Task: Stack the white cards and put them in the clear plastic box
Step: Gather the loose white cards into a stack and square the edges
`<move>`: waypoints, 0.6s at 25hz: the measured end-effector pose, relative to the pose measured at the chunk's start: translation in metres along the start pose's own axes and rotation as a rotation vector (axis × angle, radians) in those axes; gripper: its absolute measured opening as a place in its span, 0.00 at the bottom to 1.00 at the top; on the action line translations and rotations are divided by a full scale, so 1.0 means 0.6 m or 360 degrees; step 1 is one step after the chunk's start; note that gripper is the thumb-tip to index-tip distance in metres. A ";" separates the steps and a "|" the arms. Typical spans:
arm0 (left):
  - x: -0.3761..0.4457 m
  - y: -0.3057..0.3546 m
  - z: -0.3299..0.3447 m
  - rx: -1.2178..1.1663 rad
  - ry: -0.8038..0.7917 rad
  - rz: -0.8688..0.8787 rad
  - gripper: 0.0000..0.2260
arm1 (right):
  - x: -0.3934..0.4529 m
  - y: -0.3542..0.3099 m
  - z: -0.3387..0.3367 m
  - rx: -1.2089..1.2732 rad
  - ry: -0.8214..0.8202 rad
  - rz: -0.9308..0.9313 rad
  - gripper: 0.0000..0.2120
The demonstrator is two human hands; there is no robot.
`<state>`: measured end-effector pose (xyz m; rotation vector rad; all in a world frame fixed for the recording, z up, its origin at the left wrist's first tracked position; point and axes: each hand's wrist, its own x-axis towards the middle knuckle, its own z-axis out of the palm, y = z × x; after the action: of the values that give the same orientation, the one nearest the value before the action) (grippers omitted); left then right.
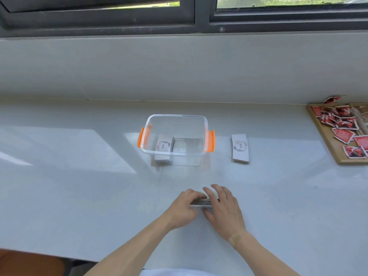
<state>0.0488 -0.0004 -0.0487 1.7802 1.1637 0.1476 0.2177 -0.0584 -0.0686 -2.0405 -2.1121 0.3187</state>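
Near the table's (pixel 79 176) front edge, left hand (pixel 184 208) and right hand (pixel 224 208) clasp a card stack (pixel 202 202) between them.

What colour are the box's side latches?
Orange latches on the clear box, head view.

The clear plastic box (pixel 175 124) is see-through, with bright orange clip handles (pixel 211 140) at its 3 and 9 o'clock sides. Inside it, a stack of white cards (pixel 164 146) shows a grey ornamental frame around black lettering. At 3 o'clock from the box, a second white card stack (pixel 240 148) carries the same grey frame and dark print. The glossy bench (pixel 79 176) is pale grey-white. At far 3 o'clock, a tan wooden tray (pixel 336 154) holds red cards with white borders (pixel 343 135) and dark markings. The window frame (pixel 201 18) at 12 o'clock is dark grey.
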 end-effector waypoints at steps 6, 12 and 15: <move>0.010 0.004 0.039 0.0573 0.0232 -0.0027 0.18 | 0.009 0.004 -0.011 0.0057 -0.0058 -0.0009 0.12; 0.008 -0.004 0.026 0.0529 0.0364 -0.0022 0.11 | 0.023 0.013 -0.030 0.0097 -0.0116 -0.0112 0.10; 0.008 -0.002 0.025 0.0522 0.0517 0.0130 0.11 | 0.026 0.015 -0.043 0.0065 -0.0007 -0.0138 0.10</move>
<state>0.0588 -0.0062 -0.0591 2.1510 1.4073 0.3187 0.2329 -0.0421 -0.0463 -1.9209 -2.1706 0.3501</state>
